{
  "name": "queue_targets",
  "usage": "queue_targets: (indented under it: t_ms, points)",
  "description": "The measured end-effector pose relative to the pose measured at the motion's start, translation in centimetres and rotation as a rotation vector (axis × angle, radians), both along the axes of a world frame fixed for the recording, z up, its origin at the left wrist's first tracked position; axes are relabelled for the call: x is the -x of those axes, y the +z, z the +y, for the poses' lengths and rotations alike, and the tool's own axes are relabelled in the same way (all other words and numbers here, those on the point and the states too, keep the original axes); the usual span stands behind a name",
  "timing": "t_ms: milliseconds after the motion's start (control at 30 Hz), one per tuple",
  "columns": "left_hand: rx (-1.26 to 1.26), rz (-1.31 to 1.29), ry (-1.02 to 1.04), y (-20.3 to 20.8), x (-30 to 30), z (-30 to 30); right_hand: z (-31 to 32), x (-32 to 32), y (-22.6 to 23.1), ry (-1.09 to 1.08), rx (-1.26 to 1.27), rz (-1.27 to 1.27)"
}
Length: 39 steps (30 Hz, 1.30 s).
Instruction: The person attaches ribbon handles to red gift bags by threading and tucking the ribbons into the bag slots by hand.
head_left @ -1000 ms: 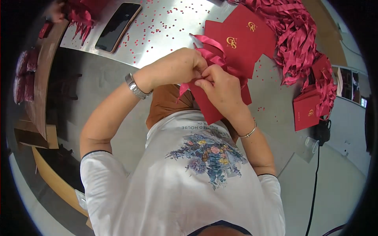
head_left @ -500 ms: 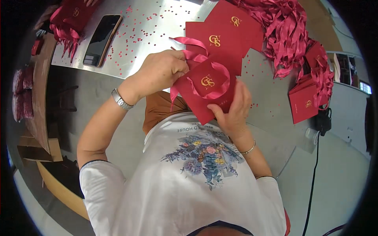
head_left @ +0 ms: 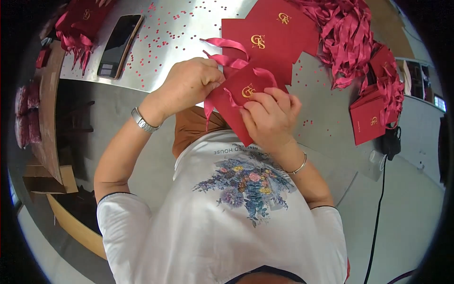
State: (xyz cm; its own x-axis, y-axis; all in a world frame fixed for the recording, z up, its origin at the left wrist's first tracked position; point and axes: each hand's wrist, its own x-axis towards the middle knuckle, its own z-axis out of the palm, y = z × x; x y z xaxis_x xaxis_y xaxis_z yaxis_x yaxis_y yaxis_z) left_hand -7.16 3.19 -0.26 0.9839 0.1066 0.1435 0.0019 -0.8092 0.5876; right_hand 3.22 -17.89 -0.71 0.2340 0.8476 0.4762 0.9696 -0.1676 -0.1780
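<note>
A flat red paper bag (head_left: 228, 113) with a gold emblem is between my hands, tilted, above the table's near edge. My left hand (head_left: 191, 87) is closed in a pinch at its left edge, with loose pink-red ribbon ends (head_left: 227, 60) showing above and below the fingers. Over the front of the bag lies my right hand (head_left: 274, 116), its fingers curled onto the ribbon loop (head_left: 265, 75) and covering most of it. The fingertips of both hands are partly hidden. Behind them lie more red bags (head_left: 269, 57) with gold emblems, overlapping on the metal table.
A heap of ribbons (head_left: 347, 42) lies at the far right, beside a stack of red bags (head_left: 366, 118). A phone (head_left: 120, 47) rests on the left among red confetti dots. Another person's hands touch red bags (head_left: 85, 19) at the far left. A black cable (head_left: 377, 222) hangs at right.
My right hand has moved from the bag's right edge onto its front, and its fingers have curled over the ribbon loop. My left hand keeps its pinch at nearly the same place.
</note>
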Motion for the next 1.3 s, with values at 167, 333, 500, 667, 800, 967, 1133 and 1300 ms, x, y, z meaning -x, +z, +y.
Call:
queue_targets:
  t_ms: [167,333,500,667,800,967,1133,1300]
  points:
    - [-0.002,-0.021,-0.032,-0.1,0.2,0.2,1.4,-1.5,-0.5,-0.028,-0.166,-0.049]
    - [-0.016,-0.016,-0.058,0.1,0.3,0.2,1.1,-1.0,-1.6,-0.185,-0.462,0.323]
    - [0.002,-0.02,-0.041,-0.3,0.5,0.2,-1.1,-0.4,-1.9,-0.302,-0.019,0.274]
    - [0.056,-0.065,-0.005,-0.6,0.6,0.2,-0.8,-0.6,-2.3,-0.28,0.06,0.238]
    - [-0.085,-0.201,0.245,-1.3,0.9,1.3,-0.7,-0.4,-2.4,-0.304,0.074,0.233]
    - [-0.157,-0.127,0.287,-0.6,2.2,3.1,-0.8,-0.3,-2.3,-0.318,0.071,0.238]
    - [-0.157,-0.136,0.324,-0.9,2.0,3.4,-0.6,-0.3,-1.8,-0.299,0.102,0.199]
    - [-0.282,-0.068,0.524,-1.6,2.2,6.8,-0.6,-0.3,-1.9,-0.308,0.093,0.224]
